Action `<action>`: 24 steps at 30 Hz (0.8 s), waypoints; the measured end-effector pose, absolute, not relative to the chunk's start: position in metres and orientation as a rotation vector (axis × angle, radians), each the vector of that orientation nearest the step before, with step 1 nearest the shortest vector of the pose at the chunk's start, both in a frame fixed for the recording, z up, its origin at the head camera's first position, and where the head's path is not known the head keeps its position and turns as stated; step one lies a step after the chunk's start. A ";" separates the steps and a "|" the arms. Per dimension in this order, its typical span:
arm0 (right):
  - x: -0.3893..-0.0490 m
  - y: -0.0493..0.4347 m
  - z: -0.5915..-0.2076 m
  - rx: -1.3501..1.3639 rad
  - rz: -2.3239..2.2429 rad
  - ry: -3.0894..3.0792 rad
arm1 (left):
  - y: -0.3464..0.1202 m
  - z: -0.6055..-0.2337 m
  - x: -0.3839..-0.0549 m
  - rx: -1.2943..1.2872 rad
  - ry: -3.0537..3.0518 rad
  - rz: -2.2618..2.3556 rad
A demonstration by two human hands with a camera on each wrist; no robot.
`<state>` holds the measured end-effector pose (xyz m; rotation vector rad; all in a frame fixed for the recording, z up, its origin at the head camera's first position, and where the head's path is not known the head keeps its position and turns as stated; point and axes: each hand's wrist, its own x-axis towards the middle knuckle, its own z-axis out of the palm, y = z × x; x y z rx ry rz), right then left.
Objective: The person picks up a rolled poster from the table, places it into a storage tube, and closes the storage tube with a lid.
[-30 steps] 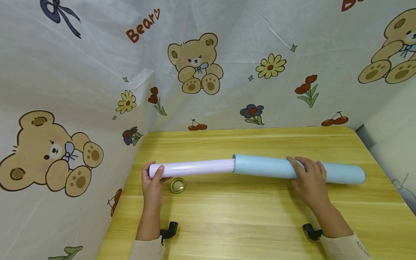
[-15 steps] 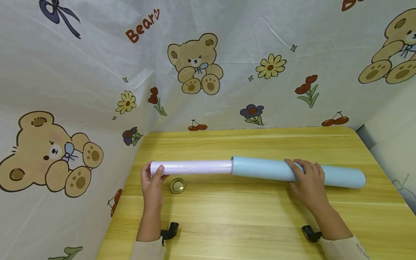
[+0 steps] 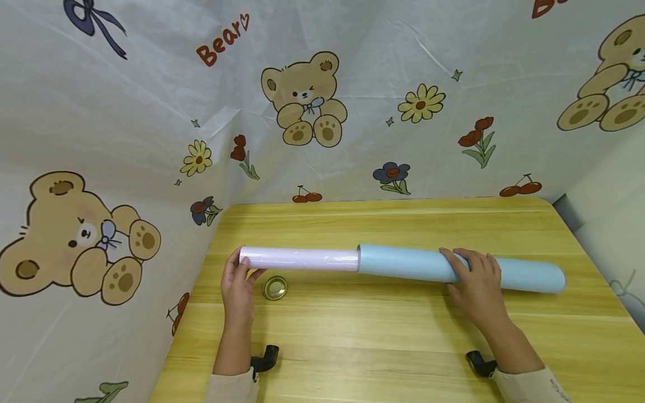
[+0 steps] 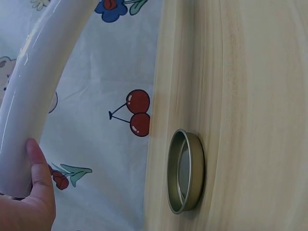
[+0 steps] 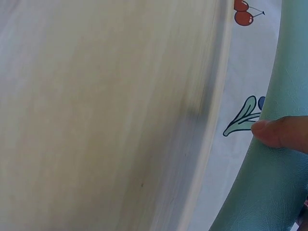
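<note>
A glossy pale lilac roll (image 3: 299, 259) runs sideways over the table, its right end inside the open mouth of a light blue tube (image 3: 403, 263). My left hand (image 3: 238, 291) grips the roll's left end, thumb on the near side; the left wrist view shows that thumb laid along the roll (image 4: 38, 82). My right hand (image 3: 476, 285) holds the blue tube around its middle from above. In the right wrist view a thumb presses on the tube's textured surface (image 5: 274, 178). Below the roll, close to my left hand, a round gold metal lid (image 3: 275, 287) lies hollow side up.
The wooden table (image 3: 363, 336) has a rounded far edge against a white curtain (image 3: 353, 168) printed with bears and flowers. Black curved mounts (image 3: 265, 358) stick out at both wrists. A pale cord (image 3: 625, 282) hangs beyond the table's right side.
My left hand has moved slightly right, and less of the lilac roll shows outside the blue tube. The tube has shifted a little left and nearer with my right hand.
</note>
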<state>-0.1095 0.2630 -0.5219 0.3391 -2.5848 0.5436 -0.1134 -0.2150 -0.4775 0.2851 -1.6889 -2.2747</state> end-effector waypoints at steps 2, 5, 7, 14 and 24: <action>-0.109 0.263 -0.522 0.339 0.545 -2.586 | -0.214 -0.477 -0.113 0.286 -1.685 -2.285; -0.109 0.263 -0.522 0.339 0.551 -2.589 | -0.213 -0.476 -0.113 0.296 -1.678 -2.296; -0.109 0.262 -0.523 0.340 0.555 -2.592 | -0.212 -0.476 -0.113 0.301 -1.671 -2.302; -0.108 0.261 -0.524 0.333 0.558 -2.597 | -0.211 -0.481 -0.113 0.323 -1.712 -2.278; -0.108 0.259 -0.523 0.325 0.571 -2.587 | -0.206 -0.480 -0.113 0.336 -1.740 -2.261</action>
